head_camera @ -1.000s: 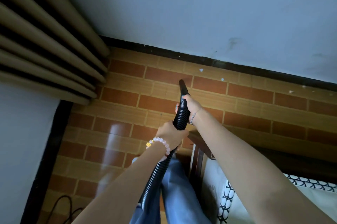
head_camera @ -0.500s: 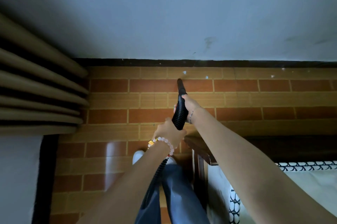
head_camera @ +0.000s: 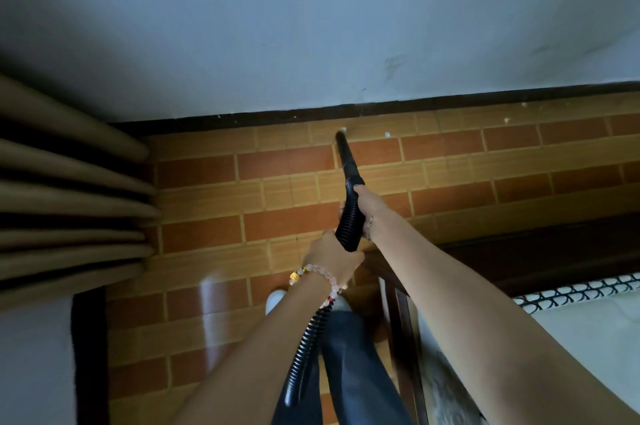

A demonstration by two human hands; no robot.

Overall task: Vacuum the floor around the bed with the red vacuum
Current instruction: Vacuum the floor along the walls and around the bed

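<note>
The vacuum hose [head_camera: 349,224] is being gripped by the left hand [head_camera: 331,259] and right hand [head_camera: 370,207], its nozzle [head_camera: 345,152] being held near the far baseboard [head_camera: 242,120].

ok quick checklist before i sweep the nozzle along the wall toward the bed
1. Right hand grips the hose just behind the nozzle: ok.
2. Left hand grips the hose lower down: ok.
3. Nozzle tip at the white speck beside the skirting: ok.
4. Path to the right cleaned: not ok, a second speck lies on the tiles there.
5. Hose slack free of the bed frame: cannot tell, the left arm hides part of it.
6. Red vacuum body following: cannot tell, out of view.
</note>
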